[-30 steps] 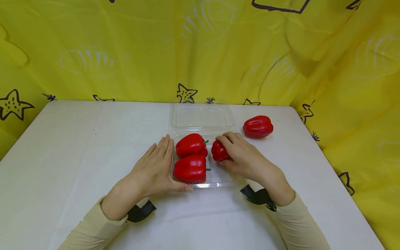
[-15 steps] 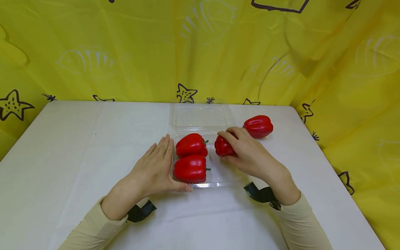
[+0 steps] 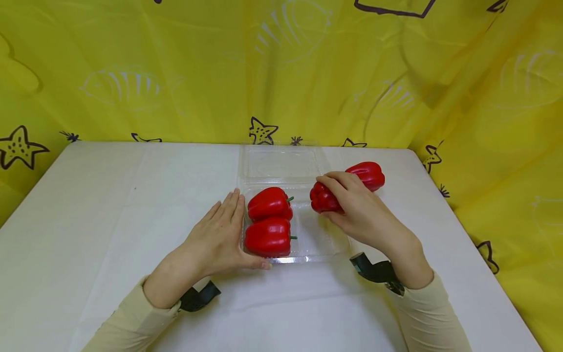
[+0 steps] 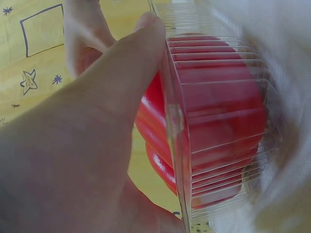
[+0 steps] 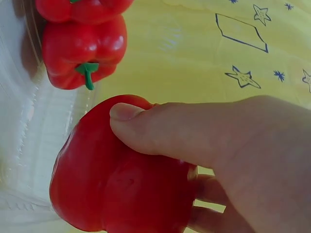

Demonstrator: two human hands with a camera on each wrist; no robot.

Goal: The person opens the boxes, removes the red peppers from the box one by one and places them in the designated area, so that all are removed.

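Observation:
My right hand (image 3: 369,215) grips a red bell pepper (image 3: 323,198) over the right part of a clear plastic clamshell box (image 3: 314,247). In the right wrist view, the thumb (image 5: 160,128) lies across this pepper's side, with other fingers behind it. Two more red bell peppers, one (image 3: 268,203) behind the other (image 3: 267,238), lie in the box's left half, green stems pointing right. Along the box's left side rests my left hand (image 3: 215,239), fingers straight and thumb at the front rim. The left wrist view shows red pepper through the ribbed clear wall (image 4: 221,111).
The box's lid (image 3: 281,164) is folded back flat toward the rear. Another red bell pepper (image 3: 371,176) lies on the white table (image 3: 132,220) at the back right, partly hidden by my right hand. A yellow patterned curtain (image 3: 198,73) hangs behind.
My right hand has moved right and toward the back with its bell pepper, away from the two in the box. It now overlaps the far-right pepper in view. My left hand has stayed put.

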